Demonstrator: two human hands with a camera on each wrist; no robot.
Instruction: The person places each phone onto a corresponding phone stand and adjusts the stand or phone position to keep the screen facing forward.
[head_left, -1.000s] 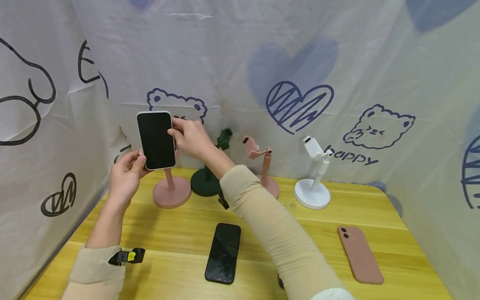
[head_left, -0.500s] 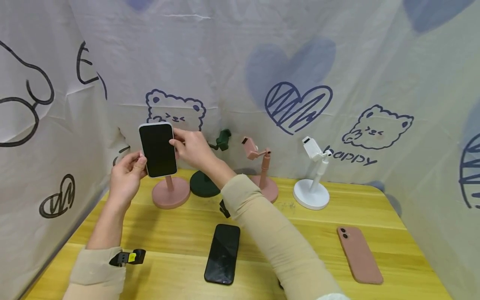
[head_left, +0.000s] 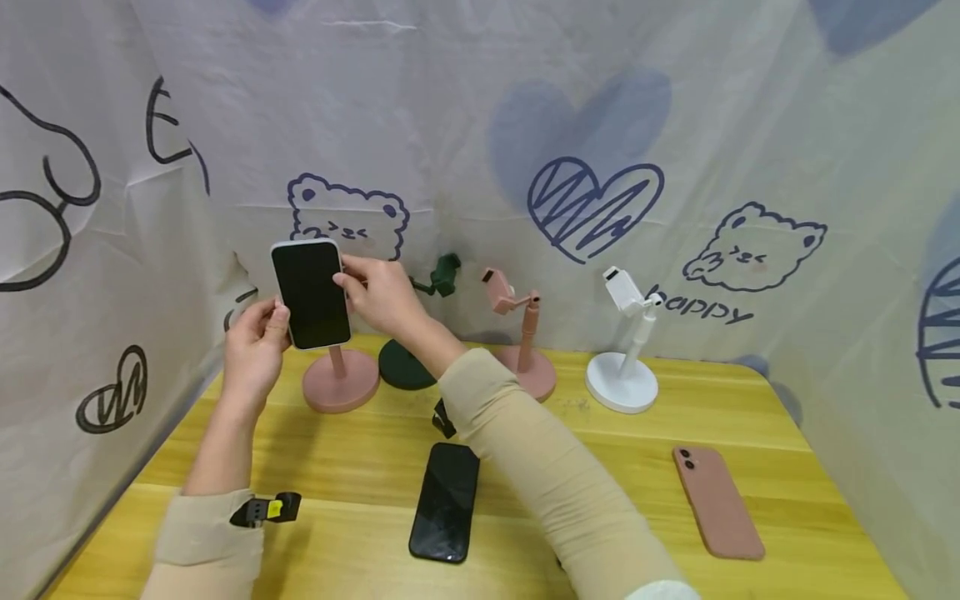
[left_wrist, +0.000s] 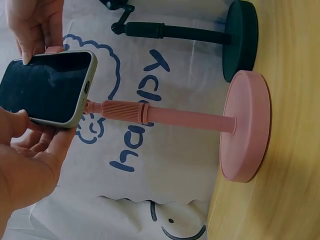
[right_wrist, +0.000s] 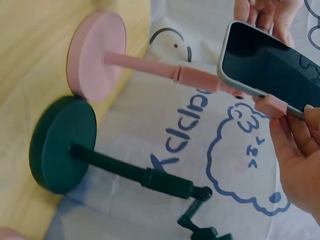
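Note:
A smartphone (head_left: 310,296) with a dark screen and pale case stands upright at the head of the leftmost pink phone stand (head_left: 341,383). My left hand (head_left: 255,350) pinches its lower left edge, thumb in front. At the upper right edge my right hand (head_left: 386,296) grips the phone between thumb and fingers. A pink clamp jaw shows at the phone's edge beside the right fingers in the right wrist view. The pink post (left_wrist: 190,118) rises behind the phone, whose body hides most of the stand's head in the head view.
To the right stand a green phone stand (head_left: 405,367), another pink stand (head_left: 528,333) and a white stand (head_left: 622,383). A black phone (head_left: 444,504) lies in front of them on the wooden table (head_left: 360,517). Farther right, a pink-cased phone (head_left: 718,504) lies camera side up. Printed cloth (head_left: 450,125) hangs behind.
The phone and my right hand have come down a little against the stand, mostly in the first half second. My left hand has stayed nearly in place at the lower left edge.

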